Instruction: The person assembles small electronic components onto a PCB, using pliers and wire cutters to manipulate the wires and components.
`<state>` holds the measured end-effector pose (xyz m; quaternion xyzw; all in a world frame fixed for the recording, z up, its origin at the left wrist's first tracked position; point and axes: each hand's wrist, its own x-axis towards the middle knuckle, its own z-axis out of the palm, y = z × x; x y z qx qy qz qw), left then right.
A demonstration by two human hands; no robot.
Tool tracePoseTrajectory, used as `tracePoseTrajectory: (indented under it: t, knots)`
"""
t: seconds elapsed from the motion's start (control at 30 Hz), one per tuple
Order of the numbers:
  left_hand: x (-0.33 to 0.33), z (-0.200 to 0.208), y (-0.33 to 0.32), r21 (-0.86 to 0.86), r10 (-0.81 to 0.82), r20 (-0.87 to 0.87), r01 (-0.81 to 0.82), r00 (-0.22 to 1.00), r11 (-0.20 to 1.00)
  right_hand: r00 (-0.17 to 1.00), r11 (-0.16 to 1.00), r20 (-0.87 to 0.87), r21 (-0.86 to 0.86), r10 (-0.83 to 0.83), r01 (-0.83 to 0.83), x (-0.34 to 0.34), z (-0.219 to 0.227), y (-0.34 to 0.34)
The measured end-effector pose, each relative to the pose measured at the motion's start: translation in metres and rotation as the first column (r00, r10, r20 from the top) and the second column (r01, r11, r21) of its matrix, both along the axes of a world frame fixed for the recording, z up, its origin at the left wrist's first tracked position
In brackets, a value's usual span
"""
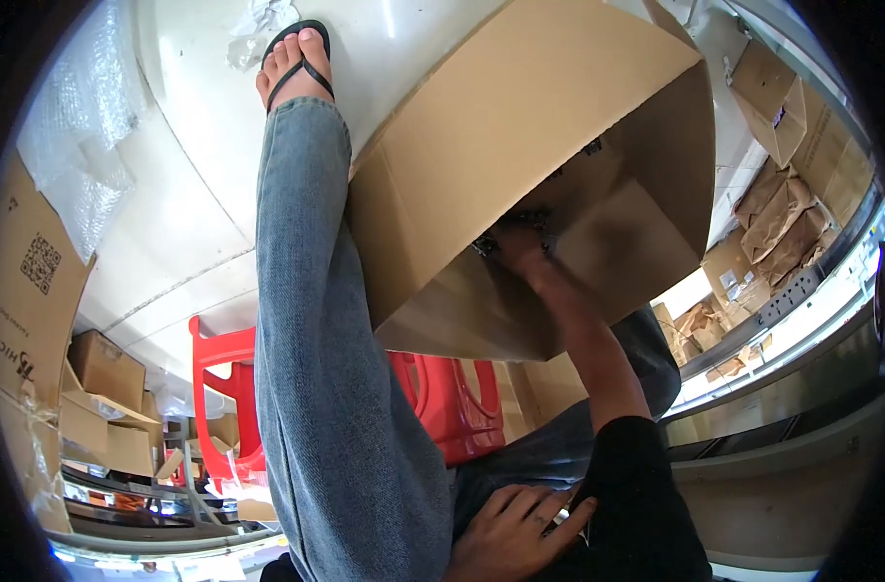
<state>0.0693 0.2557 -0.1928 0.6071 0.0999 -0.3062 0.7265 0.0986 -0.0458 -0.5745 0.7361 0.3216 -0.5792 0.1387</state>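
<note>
My right hand [518,242] is deep inside a large brown cardboard box [530,107] that stands tilted with its opening toward me. Shadow hides its fingers. Dark, shiny small items [535,219] lie around them, too dim to name, and whether the hand grips any is unclear. Low in my lap, my left hand [520,533] rests with fingers spread beside my black right sleeve [637,485]. A pale sliver shows by those fingers, too little to identify. The box sits between my jeans-clad legs [311,291].
Red plastic stools [452,407] stand under and beside my leg. Bubble wrap [83,87] and a printed carton [35,272] lie at left, with smaller open boxes [108,373] below. Crumpled brown paper [782,218] and a power strip [787,296] are at right.
</note>
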Motion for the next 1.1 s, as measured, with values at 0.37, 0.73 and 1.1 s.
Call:
tracePoseTrajectory:
  t: [0.37, 0.73, 1.1]
  knots:
    - [0.005, -0.002, 0.003, 0.022, 0.03, 0.0, -0.03, 1.0, 0.999, 0.999, 0.991, -0.024, 0.128, -0.034, 0.037, -0.013, 0.012, -0.008]
    - [-0.003, 0.024, 0.006, -0.004, 0.09, 0.102, -0.09, 0.991, 0.996, 0.694, 0.754, 0.295, 0.282, -0.657, 0.594, 0.039, 0.085, 0.02]
    - [-0.005, 0.003, 0.007, 0.228, 0.096, 0.288, -0.166, 0.953, 0.96, -0.45, -0.526, -0.275, 0.395, -0.85, 0.753, 0.068, 0.205, 0.067]
